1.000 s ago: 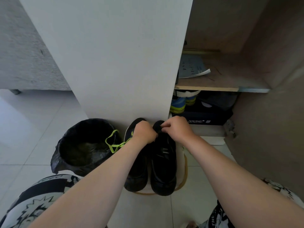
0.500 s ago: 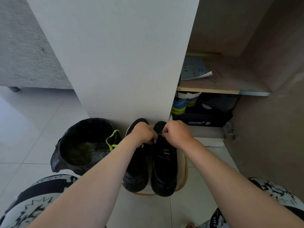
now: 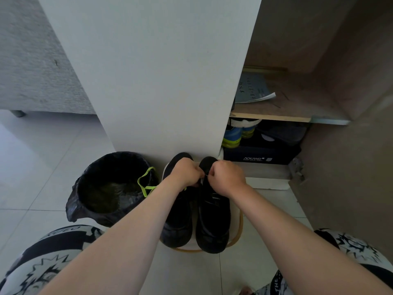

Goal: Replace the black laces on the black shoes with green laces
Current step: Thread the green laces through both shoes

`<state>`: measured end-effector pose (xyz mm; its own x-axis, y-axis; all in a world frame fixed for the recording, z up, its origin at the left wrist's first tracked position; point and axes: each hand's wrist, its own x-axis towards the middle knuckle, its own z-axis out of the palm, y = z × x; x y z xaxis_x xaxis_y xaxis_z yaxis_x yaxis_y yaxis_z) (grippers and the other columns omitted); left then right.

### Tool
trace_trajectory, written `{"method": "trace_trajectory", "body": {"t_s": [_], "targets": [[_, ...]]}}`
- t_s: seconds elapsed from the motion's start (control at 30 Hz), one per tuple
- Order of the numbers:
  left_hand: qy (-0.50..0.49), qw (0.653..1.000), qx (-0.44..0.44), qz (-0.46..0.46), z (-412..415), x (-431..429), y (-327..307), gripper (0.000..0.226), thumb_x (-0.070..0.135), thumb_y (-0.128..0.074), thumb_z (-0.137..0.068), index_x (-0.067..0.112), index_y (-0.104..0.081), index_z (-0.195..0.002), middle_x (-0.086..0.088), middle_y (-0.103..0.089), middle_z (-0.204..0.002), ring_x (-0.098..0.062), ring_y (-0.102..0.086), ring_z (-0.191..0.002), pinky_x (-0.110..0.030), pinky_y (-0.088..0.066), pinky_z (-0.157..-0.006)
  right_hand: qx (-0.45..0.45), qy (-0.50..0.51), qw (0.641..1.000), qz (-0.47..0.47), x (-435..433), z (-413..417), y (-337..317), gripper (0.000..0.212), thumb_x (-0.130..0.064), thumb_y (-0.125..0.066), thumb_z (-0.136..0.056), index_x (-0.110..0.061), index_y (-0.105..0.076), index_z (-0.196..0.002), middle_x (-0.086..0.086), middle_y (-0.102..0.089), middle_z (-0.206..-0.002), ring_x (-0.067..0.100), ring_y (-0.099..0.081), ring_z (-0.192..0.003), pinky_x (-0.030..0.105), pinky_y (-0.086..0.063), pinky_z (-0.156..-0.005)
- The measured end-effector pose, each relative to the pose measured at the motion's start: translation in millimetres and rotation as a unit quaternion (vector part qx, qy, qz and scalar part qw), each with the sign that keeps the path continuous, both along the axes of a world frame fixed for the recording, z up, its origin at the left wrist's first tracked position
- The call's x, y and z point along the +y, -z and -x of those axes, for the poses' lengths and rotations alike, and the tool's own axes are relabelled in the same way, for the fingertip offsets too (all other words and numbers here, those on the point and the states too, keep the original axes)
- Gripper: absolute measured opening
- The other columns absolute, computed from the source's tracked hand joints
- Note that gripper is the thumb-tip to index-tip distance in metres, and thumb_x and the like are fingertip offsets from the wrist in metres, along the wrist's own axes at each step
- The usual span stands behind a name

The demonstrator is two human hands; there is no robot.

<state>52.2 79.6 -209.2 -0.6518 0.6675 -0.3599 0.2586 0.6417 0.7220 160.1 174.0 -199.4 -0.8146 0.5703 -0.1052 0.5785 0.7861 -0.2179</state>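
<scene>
Two black shoes stand side by side on a round wooden-rimmed stool (image 3: pixel 239 233): the left shoe (image 3: pixel 176 220) and the right shoe (image 3: pixel 213 222). Both my hands are curled over their far ends, almost touching. My left hand (image 3: pixel 185 172) grips the green lace (image 3: pixel 145 184), which loops out to the left from under my forearm, over the bin's edge. My right hand (image 3: pixel 227 177) pinches a short pale stretch of that lace between the two hands, above the right shoe. The eyelets are hidden by my hands.
A bin lined with a black bag (image 3: pixel 110 188) stands just left of the shoes. A white cabinet panel (image 3: pixel 161 81) rises right behind them. On the right, open shelves hold a dark shoe box (image 3: pixel 259 156), blue-and-yellow shoes (image 3: pixel 232 137) and papers (image 3: pixel 253 88). The floor is pale tile.
My hands have drawn closer together over the far end of the right shoe, and the right hand has closed on the lace end. The green loop at the bin barely moved.
</scene>
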Motion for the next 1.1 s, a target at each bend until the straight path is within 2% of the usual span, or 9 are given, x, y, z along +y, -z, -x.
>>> {"method": "trace_trajectory", "body": {"t_s": [0.07, 0.2, 0.33, 0.4, 0.57, 0.67, 0.77, 0.9, 1.1], "targets": [[0.001, 1.000, 0.009, 0.003, 1.4, -0.1, 2.9, 0.018, 0.013, -0.065, -0.087, 0.000, -0.077, -0.090, -0.015, -0.074, -0.094, -0.029, -0.070, -0.085, -0.043, -0.059, -0.078, 0.011, 0.027, 0.999, 0.030, -2.1, -0.3, 3.2, 0.018, -0.023, -0.056, -0.085, -0.019, -0.072, -0.077, 0.003, -0.068, -0.087, 0.028, -0.065, -0.083, 0.030, -0.041, -0.062], [0.009, 0.999, 0.031, 0.007, 0.8, 0.7, 3.3, 0.020, 0.016, -0.065, -0.087, 0.000, -0.077, -0.087, -0.017, -0.074, -0.089, -0.031, -0.070, -0.082, -0.046, -0.058, -0.077, -0.016, 0.017, 0.998, 0.063, -0.9, -0.3, 2.6, 0.021, -0.026, -0.057, -0.086, -0.018, -0.070, -0.071, 0.004, -0.067, -0.083, 0.028, -0.063, -0.079, 0.029, -0.039, -0.059], [0.015, 0.998, 0.053, 0.010, -1.6, 0.1, 2.5, 0.025, 0.018, -0.062, -0.088, -0.001, -0.073, -0.075, -0.009, -0.064, -0.063, -0.021, -0.057, -0.059, -0.036, -0.051, -0.064, 0.014, 0.053, 0.998, 0.039, -7.8, -1.0, 2.0, 0.018, -0.023, -0.054, -0.088, -0.016, -0.069, -0.082, 0.006, -0.067, -0.089, 0.029, -0.063, -0.085, 0.031, -0.038, -0.063], [0.016, 0.998, 0.059, 0.009, -3.4, 0.5, 1.2, 0.027, 0.017, -0.062, -0.088, -0.003, -0.070, -0.071, -0.007, -0.058, -0.057, -0.019, -0.052, -0.055, -0.034, -0.047, -0.060, 0.036, 0.086, 0.994, 0.050, -11.6, -1.6, 4.2, 0.017, -0.021, -0.054, -0.089, -0.014, -0.068, -0.083, 0.006, -0.067, -0.089, 0.029, -0.063, -0.086, 0.031, -0.038, -0.064], [0.024, 0.998, 0.065, 0.011, -2.1, -1.4, 2.2, 0.023, 0.017, -0.062, -0.086, 0.000, -0.074, -0.076, -0.016, -0.069, -0.073, -0.023, -0.058, -0.062, -0.040, -0.054, -0.067, 0.018, 0.048, 0.991, 0.127, -0.9, -2.3, 2.8, 0.027, -0.024, -0.058, -0.088, -0.026, -0.066, -0.063, -0.002, -0.068, -0.077, 0.026, -0.064, -0.079, 0.028, -0.041, -0.061], [0.015, 0.999, 0.051, 0.004, -0.4, -1.9, 5.6, 0.022, 0.016, -0.063, -0.084, -0.001, -0.074, -0.076, -0.015, -0.067, -0.069, -0.017, -0.052, -0.057, -0.040, -0.054, -0.067, 0.030, 0.038, 0.987, 0.151, 2.6, -5.5, 0.6, 0.020, -0.024, -0.062, -0.090, -0.028, -0.076, -0.077, -0.008, -0.073, -0.088, 0.019, -0.066, -0.085, 0.029, -0.049, -0.070], [0.003, 0.999, 0.034, -0.010, 0.1, -1.0, 5.3, 0.020, 0.016, -0.065, -0.085, 0.002, -0.076, -0.076, -0.016, -0.068, -0.071, -0.017, -0.055, -0.058, -0.036, -0.054, -0.067, 0.047, 0.056, 0.986, 0.149, 0.1, -7.0, 1.4, 0.020, -0.022, -0.061, -0.091, -0.026, -0.077, -0.079, -0.007, -0.073, -0.089, 0.020, -0.066, -0.087, 0.032, -0.054, -0.074], [0.005, 0.999, 0.040, -0.006, -0.7, 1.0, 6.7, 0.022, 0.019, -0.064, -0.086, 0.002, -0.076, -0.078, -0.016, -0.071, -0.073, -0.018, -0.059, -0.060, -0.038, -0.055, -0.068, 0.080, 0.111, 0.983, 0.121, -7.7, -5.8, 2.3, 0.016, -0.022, -0.060, -0.093, -0.024, -0.075, -0.088, -0.001, -0.072, -0.099, 0.022, -0.065, -0.096, 0.030, -0.050, -0.076], [0.012, 0.998, 0.058, -0.002, -3.7, -1.4, 6.9, 0.023, 0.017, -0.062, -0.083, 0.003, -0.074, -0.069, -0.016, -0.069, -0.074, -0.019, -0.057, -0.059, -0.036, -0.051, -0.062, -0.005, 0.038, 0.998, 0.057, -3.4, 0.4, 4.0, 0.015, -0.026, -0.061, -0.090, -0.026, -0.076, -0.093, 0.003, -0.071, -0.100, 0.028, -0.066, -0.095, 0.032, -0.051, -0.075]]}}
